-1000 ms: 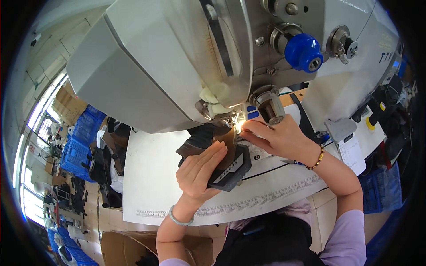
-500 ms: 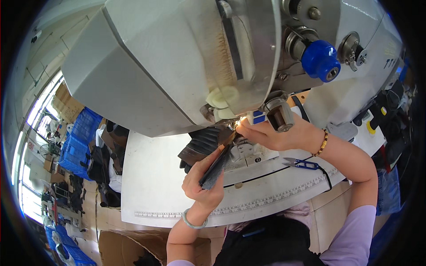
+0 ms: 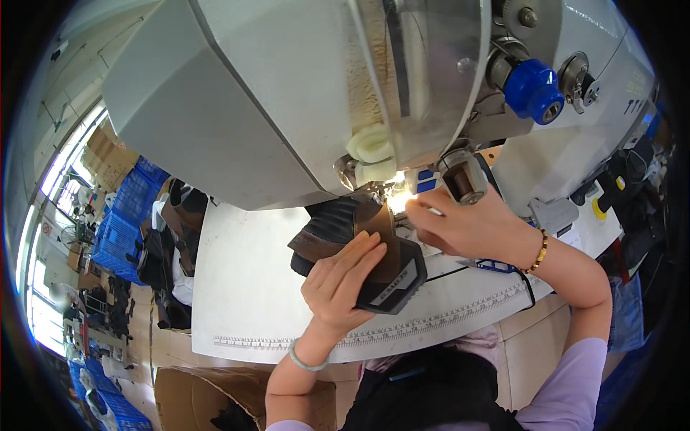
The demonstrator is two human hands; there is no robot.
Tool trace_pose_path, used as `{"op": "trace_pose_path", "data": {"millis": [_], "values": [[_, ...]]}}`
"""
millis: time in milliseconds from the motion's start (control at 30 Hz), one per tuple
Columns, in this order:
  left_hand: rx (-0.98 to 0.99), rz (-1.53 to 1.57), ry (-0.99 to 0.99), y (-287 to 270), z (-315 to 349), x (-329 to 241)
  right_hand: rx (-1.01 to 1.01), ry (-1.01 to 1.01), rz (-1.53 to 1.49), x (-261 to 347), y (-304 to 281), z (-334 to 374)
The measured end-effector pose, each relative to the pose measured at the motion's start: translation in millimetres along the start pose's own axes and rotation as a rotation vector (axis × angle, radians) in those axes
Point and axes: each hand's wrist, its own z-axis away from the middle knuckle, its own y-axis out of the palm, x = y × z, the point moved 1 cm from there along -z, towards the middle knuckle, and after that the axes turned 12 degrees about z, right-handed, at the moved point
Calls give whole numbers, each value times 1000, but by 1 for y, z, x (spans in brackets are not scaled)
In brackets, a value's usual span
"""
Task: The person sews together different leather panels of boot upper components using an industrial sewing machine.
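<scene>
the left hand (image 3: 339, 284), fingers pressed together, lay across a brown and black leather-like piece with a ribbed section (image 3: 390, 262); its thumb was hidden. the piece reached beneath a large pale grey sewing machine (image 3: 244, 108), one corner close to the near edge of a curved white table (image 3: 237, 287). the right hand (image 3: 474, 226) curled beside the lit needle area, possibly pinching something; one could not tell. blue-handled metal snips (image 3: 496, 265) lay near its wrist.
</scene>
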Motion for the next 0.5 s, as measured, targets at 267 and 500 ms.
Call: {"op": "trace_pose_path", "data": {"millis": [267,500], "values": [[281,-265,250,-3,-6,-8,35,60,40,7,2,7],[375,-325,275,-8,-12,-13,216,699,-713,20,10,19]]}}
